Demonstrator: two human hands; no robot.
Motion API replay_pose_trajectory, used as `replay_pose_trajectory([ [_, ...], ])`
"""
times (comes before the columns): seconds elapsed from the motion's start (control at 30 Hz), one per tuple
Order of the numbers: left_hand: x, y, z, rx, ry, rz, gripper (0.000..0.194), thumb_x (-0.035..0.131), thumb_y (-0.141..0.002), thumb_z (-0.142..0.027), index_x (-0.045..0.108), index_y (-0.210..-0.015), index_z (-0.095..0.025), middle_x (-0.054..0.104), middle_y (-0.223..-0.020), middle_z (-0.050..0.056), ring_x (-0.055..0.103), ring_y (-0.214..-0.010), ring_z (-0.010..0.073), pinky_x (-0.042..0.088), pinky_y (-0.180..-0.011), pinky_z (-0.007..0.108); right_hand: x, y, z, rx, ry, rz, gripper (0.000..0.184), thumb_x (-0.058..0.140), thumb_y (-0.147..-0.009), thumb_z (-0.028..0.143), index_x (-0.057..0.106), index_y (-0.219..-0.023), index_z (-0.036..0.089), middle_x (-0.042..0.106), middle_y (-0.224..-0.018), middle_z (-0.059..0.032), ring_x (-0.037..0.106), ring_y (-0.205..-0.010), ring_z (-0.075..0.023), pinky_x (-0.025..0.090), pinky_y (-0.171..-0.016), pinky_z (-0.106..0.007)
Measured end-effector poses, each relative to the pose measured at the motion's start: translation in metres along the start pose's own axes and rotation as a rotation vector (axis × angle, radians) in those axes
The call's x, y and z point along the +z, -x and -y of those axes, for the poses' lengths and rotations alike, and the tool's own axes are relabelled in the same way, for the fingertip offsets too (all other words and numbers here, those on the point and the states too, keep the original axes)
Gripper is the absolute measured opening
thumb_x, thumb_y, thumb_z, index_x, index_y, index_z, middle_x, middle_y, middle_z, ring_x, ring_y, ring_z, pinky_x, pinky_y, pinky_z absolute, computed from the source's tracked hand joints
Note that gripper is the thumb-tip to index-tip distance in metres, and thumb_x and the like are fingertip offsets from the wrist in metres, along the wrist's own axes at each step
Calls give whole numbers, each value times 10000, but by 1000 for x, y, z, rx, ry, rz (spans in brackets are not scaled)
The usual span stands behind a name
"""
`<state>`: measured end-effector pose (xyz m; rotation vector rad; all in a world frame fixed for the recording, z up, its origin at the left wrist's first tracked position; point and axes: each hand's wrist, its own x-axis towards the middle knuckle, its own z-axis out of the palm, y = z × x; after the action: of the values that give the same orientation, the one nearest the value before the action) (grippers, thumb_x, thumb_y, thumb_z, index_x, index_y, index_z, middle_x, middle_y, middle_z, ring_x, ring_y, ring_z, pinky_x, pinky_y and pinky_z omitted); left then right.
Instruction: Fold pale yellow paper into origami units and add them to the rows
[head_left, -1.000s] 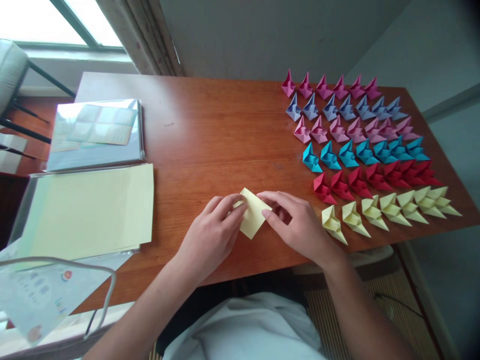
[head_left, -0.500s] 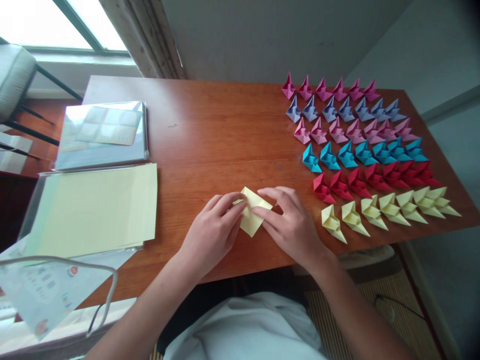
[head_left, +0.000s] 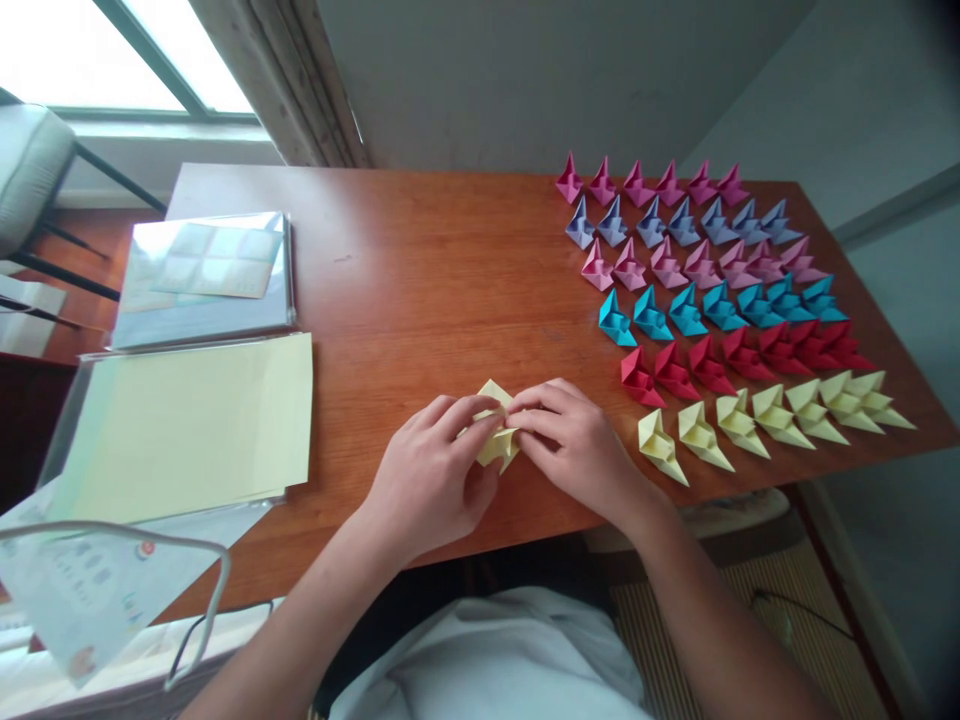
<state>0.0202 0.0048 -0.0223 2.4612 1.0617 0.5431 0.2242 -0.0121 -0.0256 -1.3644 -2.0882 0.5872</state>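
Observation:
Between my hands, near the table's front edge, is a small folded piece of pale yellow paper [head_left: 493, 390]. My left hand [head_left: 439, 470] grips its left side, thumb and fingers closed on it. From the right, my right hand [head_left: 566, 435] pinches the opposite side, fingertips close to those of the left. Much of the paper is hidden under the fingers; its top corner and a creased lower part show. Closest to my right hand stands a folded yellow origami piece [head_left: 661, 448], the first in a row of several like it.
Rows of origami pieces in red [head_left: 637, 378], blue [head_left: 616, 320], pink [head_left: 598, 267], purple [head_left: 580, 225] and magenta [head_left: 570, 182] cover the right of the wooden table [head_left: 420, 270]. Yellow sheets [head_left: 202, 425] and a plastic-wrapped pack [head_left: 202, 315] lie at left. A chair [head_left: 34, 180] stands beyond.
My right hand has moved inward, bringing its fingertips nearer the left ones. The yellow paper, flatter and more visible before, is now bent at the sides and more covered.

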Motion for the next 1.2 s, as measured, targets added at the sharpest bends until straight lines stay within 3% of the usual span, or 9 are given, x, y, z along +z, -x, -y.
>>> replay_pose_trajectory([
  [0.13, 6, -3, 1, -7, -70, -60, 162, 563, -956, -227, 690, -1055, -205, 729, -1172, 41, 639, -982, 231, 558, -838, 383, -8, -2, 3, 18, -66, 32, 148, 612, -933, 97, 709, -960, 207, 723, -1018, -44, 611, -979, -201, 521, -905, -370],
  [0.33, 4, -2, 3, 20, -29, -83, 157, 551, -972, -180, 701, -1004, -216, 737, -1144, 31, 647, -941, 197, 558, -831, 349, -14, 6, 2, -13, -84, 91, 227, 690, -908, 196, 671, -1134, 207, 704, -1116, -65, 609, -1055, -228, 510, -960, -419],
  [0.53, 3, -4, 0, 79, -69, -64, 170, 545, -946, -114, 690, -987, -193, 730, -1110, 59, 641, -940, 211, 567, -835, 357, 1, 17, -6, -4, 112, -83, 184, 584, -962, 137, 735, -1007, 233, 690, -942, -65, 585, -912, -213, 530, -810, -370],
  [0.73, 7, 2, 3, 86, -39, -51, 162, 540, -952, -102, 671, -1005, -183, 712, -1159, 65, 637, -965, 199, 569, -855, 343, 3, 28, -9, -44, 225, -116, 212, 590, -966, 125, 736, -1070, 240, 717, -962, -58, 589, -889, -202, 503, -796, -363],
  [1.0, 8, 5, -3, 32, -52, -76, 153, 564, -917, -108, 677, -964, -200, 729, -1157, 53, 655, -976, 215, 571, -830, 359, 1, 29, -10, 5, 149, -129, 148, 625, -959, 173, 745, -990, 254, 728, -962, -43, 612, -895, -198, 512, -796, -358],
  [1.2, 9, 0, -8, -49, -17, -129, 117, 569, -960, -206, 680, -925, -217, 752, -1099, 34, 686, -928, 194, 562, -792, 329, 0, 24, -7, 75, 49, -131, 130, 618, -965, 197, 739, -942, 239, 715, -936, -47, 605, -888, -200, 528, -807, -362],
])
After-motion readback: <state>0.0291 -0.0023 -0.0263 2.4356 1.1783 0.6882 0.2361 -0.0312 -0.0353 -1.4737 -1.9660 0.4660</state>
